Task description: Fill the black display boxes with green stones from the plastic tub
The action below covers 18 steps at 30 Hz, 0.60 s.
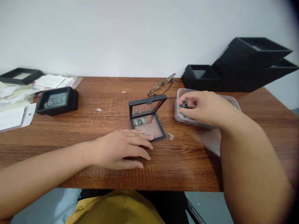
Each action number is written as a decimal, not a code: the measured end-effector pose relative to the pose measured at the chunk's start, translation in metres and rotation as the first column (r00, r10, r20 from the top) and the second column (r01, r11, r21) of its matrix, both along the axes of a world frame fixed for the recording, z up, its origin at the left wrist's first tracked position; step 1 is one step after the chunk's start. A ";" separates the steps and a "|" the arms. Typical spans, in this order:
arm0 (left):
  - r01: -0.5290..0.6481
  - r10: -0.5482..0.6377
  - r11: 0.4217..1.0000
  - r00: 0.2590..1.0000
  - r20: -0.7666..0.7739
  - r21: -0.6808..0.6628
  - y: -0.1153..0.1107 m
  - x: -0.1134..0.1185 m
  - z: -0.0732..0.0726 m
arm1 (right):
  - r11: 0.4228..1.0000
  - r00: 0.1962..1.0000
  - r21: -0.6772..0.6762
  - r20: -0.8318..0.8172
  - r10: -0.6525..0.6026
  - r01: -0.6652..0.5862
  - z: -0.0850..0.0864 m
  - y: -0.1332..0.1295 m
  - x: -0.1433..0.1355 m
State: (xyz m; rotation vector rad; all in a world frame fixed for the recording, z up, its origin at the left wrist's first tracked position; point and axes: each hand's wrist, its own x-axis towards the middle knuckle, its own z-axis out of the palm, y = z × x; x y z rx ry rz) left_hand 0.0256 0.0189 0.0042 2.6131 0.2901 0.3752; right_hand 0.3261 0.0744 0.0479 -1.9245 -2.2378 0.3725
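Note:
My left hand (127, 148) lies spread on the table, its fingertips at the front edge of an open black display case (161, 127). The case's clear-windowed lid stands raised at the back. Inside, to the left, sit a few small glossy green pieces (140, 121) that look like false nails. My right hand (198, 104) reaches over the near wall of a clear plastic tub (178, 115), with thumb and fingers curled together inside it. Dark and pale bits show around the fingertips, but whatever they pinch is hidden. Two clear little pieces (171, 137) rest right of the case.
Glasses (161, 85) lie behind the case. Stacked black boxes (243, 68) stand at the back right. On the left are a black box of pale green pieces (57, 101), another black frame (21, 76) and scattered white cards (11, 116). Small clear pieces (99, 109) dot the wooden tabletop.

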 end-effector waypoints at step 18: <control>0.000 0.000 1.000 1.000 0.001 0.016 0.000 0.000 -0.001 | 0.986 0.950 -0.119 -0.302 0.077 -0.117 -0.007 0.005 0.012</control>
